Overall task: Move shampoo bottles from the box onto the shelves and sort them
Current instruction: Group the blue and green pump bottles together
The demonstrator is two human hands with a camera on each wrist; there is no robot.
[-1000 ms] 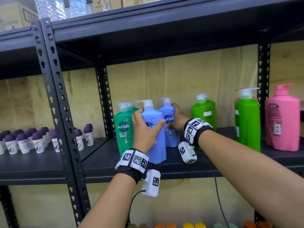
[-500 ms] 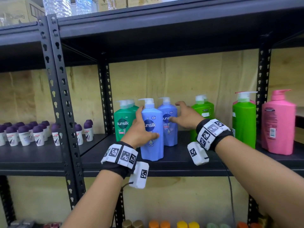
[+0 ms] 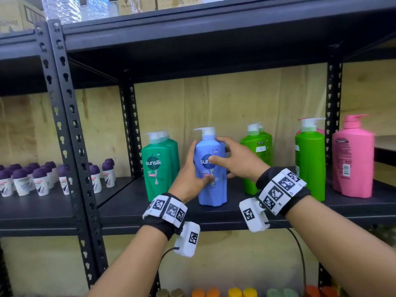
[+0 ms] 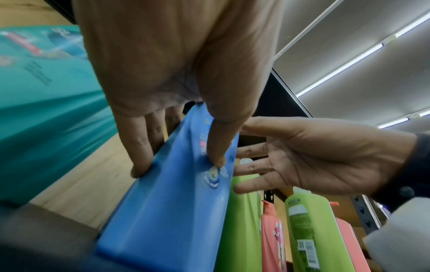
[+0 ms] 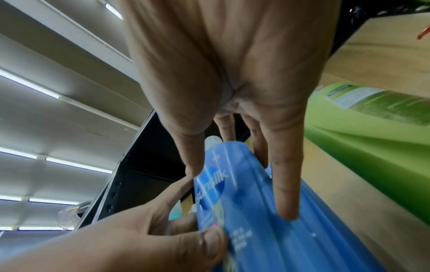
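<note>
A blue Sunsilk pump bottle [image 3: 212,189] stands upright on the black middle shelf [image 3: 235,213]. My left hand [image 3: 192,168] grips its left side, thumb on the front label. My right hand [image 3: 231,159] holds its right shoulder, thumb on the logo. The left wrist view shows my left hand [image 4: 178,165] on the blue bottle [image 4: 167,211], with my right hand [image 4: 291,162] touching the far edge. In the right wrist view my right hand [image 5: 239,189] straddles the bottle [image 5: 267,239], and my left hand [image 5: 174,239] grips it lower down. The second blue bottle is hidden.
Dark green Sunsilk bottles [image 3: 158,166] stand just left of the blue one. To its right are light green bottles [image 3: 260,146], another green one [image 3: 309,163] and a pink bottle [image 3: 352,161]. Small purple-capped roll-ons [image 3: 38,179] fill the left bay beyond a black post [image 3: 70,125].
The front blue bottle now covers the rear blue one, which showed beside it before. My right hand came off the rear bottle and closed on the front bottle's right side.
</note>
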